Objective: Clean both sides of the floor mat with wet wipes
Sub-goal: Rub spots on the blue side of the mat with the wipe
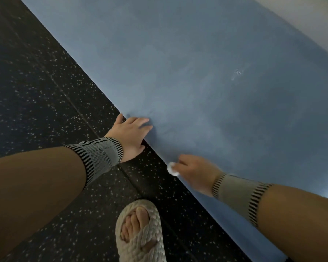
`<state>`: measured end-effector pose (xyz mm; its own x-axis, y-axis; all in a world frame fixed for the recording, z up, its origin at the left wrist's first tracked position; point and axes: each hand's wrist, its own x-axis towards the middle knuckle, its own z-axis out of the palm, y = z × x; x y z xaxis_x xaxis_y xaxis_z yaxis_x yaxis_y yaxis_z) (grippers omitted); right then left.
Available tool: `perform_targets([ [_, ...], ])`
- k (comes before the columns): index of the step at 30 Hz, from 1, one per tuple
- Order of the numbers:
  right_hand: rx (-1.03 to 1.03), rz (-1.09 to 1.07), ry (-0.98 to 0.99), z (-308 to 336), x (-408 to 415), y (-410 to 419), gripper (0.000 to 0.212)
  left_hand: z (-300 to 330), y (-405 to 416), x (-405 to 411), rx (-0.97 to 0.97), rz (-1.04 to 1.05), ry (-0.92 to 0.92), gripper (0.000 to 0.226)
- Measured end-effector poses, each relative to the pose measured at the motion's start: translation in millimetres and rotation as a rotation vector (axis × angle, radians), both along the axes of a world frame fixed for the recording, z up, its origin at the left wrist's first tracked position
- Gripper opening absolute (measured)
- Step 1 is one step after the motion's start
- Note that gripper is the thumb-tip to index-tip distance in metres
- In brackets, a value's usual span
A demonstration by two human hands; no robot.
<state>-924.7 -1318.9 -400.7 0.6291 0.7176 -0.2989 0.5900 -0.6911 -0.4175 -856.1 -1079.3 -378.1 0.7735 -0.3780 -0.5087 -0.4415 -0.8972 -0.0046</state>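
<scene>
Blue floor mat [206,76] flat on speckled floor [36,87]; L hand [130,136] grip released, pressing mat edge; R hand [194,172] grip pinching wet wipe [172,168] at edge; risk: mat sliding w/ weak hold-down

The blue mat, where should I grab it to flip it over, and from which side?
Grip the blue mat along its near long edge, coming from the dark speckled floor. It lies flat, and that edge is exposed beside the left hand, whose fingers already rest on it. The right hand holds the white wipe, so it probably frees up second.
</scene>
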Motion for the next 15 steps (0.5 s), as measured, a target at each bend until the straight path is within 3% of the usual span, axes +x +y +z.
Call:
perform_targets([
  [1,-0.001,0.046,-0.033,1,-7,-9,0.029,-2,4,0,-0.003,0.015,0.003,0.069],
  [3,-0.021,0.093,-0.011,3,-7,-9,0.022,-4,8,-1,-0.015,0.032,0.011,0.069],
  [5,0.020,0.007,0.060,1,10,12,0.023,-6,8,1,-0.021,0.036,0.000,0.069],
  [9,0.100,-0.147,-0.016,-2,46,58,0.015,-7,15,4,-0.034,0.079,-0.030,0.067],
  [10,0.124,-0.171,-0.026,-5,45,56,0.012,-7,19,5,-0.034,0.092,-0.032,0.067],
  [13,0.050,-0.088,-0.105,-4,26,24,0.032,-9,32,3,-0.035,0.145,-0.042,0.064],
  [15,0.057,-0.078,0.005,1,16,12,0.021,-10,37,4,-0.042,0.190,-0.052,0.063],
])
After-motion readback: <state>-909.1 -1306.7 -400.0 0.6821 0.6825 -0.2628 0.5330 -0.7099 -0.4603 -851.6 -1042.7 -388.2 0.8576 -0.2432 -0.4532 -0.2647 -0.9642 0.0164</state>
